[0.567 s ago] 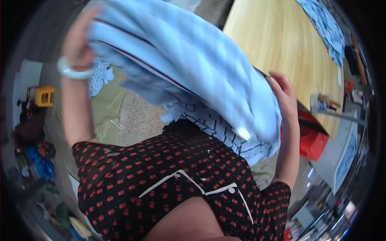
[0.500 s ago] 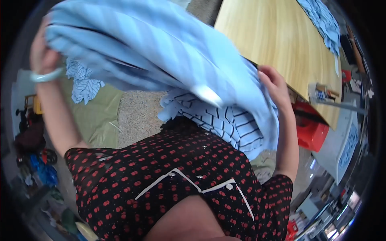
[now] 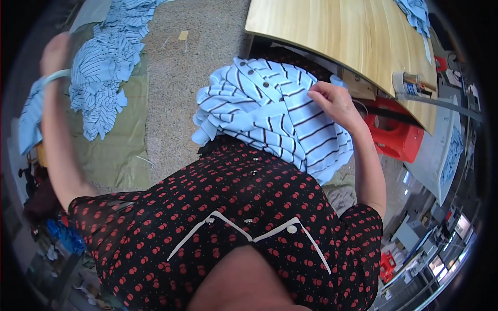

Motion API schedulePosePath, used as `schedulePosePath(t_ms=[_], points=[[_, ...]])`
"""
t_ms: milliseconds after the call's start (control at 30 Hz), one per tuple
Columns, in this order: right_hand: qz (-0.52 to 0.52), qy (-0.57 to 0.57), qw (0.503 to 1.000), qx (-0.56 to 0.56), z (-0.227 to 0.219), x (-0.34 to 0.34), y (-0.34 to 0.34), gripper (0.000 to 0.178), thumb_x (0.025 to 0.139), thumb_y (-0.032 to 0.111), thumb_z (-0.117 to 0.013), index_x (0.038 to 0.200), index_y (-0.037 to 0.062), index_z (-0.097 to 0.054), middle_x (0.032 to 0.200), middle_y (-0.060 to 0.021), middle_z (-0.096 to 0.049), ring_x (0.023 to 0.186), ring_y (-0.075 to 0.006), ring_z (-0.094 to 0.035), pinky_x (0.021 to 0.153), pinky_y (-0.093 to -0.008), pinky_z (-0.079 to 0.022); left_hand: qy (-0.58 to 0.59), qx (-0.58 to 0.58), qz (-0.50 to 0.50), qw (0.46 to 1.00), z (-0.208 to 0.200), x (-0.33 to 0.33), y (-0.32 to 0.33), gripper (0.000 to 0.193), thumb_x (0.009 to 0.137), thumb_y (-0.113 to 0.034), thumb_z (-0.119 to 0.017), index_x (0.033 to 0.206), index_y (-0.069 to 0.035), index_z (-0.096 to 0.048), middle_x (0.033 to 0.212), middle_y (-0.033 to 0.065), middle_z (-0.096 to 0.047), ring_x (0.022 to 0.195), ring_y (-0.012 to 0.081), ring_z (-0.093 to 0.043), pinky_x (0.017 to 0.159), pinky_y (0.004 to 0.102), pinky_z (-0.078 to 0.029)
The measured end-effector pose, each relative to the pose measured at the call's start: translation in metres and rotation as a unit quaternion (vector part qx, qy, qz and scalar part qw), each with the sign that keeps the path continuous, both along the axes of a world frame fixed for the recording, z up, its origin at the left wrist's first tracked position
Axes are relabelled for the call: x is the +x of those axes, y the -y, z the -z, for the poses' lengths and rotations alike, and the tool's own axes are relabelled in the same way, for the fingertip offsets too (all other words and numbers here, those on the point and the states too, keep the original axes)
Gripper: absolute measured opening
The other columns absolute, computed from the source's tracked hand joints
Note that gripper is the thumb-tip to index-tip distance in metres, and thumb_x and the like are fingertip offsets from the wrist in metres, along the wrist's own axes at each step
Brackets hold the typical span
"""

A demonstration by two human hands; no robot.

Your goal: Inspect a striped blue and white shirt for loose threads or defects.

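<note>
Left hand (image 3: 54, 56) at ten o'clock, blurred, grip unclear, plain light-blue cloth (image 3: 32, 116) hanging by its wrist! Right hand (image 3: 338, 105) at two, fingertips bunched over the dark-striped, pale-blue buttoned shirt (image 3: 280, 111) at one, pinch unclear; best steady it lightly.

black-striped blue garment (image 3: 306, 116), red stool (image 3: 402, 141)

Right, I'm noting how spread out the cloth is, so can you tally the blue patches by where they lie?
Striped garment by the right hand: 1
Loose cloth beside the left hand: 1
Striped heap on the olive sheet: 1
Bunch at the table: 1
Patch at far right: 1
Total: 5
</note>
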State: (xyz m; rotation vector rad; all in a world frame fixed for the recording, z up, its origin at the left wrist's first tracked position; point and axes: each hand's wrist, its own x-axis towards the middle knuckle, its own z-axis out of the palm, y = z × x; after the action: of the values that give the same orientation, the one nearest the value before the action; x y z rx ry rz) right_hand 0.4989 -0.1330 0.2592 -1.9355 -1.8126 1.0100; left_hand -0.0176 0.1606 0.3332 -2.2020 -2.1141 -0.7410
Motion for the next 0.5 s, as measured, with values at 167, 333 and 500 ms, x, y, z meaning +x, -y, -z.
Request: schedulePosePath(t_ms=[167, 333, 500], points=[[-0.009, 0.02, 0.999, -0.05, -0.001, -0.013, 0.046, 0.023, 0.075, 0.023, -0.062, 0.082, 0.001, -0.056, 0.067, -0.0124, -0.056, 0.061, -0.0203, -0.054, 0.057, -0.0311, -0.044, 0.219, -0.391, 0.345, 0.825, 0.114, 0.196, 0.143, 0.016, 0.083, -0.011, -0.053, 0.093, 0.0, -0.058, 0.081, 0.0023, -0.059, 0.07, 0.01, -0.053, 0.065, 0.0245, -0.044], [-0.009, 0.146, 0.989, 0.037, 0.037, -0.046, 0.075, 0.02, 0.07, 0.018, -0.059, 0.077, 0.0015, -0.048, 0.076, -0.0162, -0.053, 0.075, -0.0344, -0.053, 0.064, -0.0423, -0.043, 0.134, -0.393, 0.497, 0.762, 0.144, 0.275, 0.22, 0.026, 0.078, -0.027, -0.056, 0.072, -0.001, -0.055, 0.064, 0.017, -0.055, 0.057, 0.0239, -0.054, 0.054, 0.0366, -0.042], [-0.001, 0.191, 0.978, 0.085, 0.055, -0.043, 0.097, 0.011, 0.073, 0.012, -0.05, 0.075, 0.0019, -0.049, 0.072, -0.0143, -0.054, 0.069, -0.0322, -0.056, 0.058, -0.0424, -0.045, 0.161, -0.397, 0.455, 0.781, 0.157, 0.292, 0.237, 0.038, 0.069, -0.039, -0.064, 0.071, -0.002, -0.056, 0.067, 0.0182, -0.057, 0.066, 0.0348, -0.056, 0.058, 0.0414, -0.042]])
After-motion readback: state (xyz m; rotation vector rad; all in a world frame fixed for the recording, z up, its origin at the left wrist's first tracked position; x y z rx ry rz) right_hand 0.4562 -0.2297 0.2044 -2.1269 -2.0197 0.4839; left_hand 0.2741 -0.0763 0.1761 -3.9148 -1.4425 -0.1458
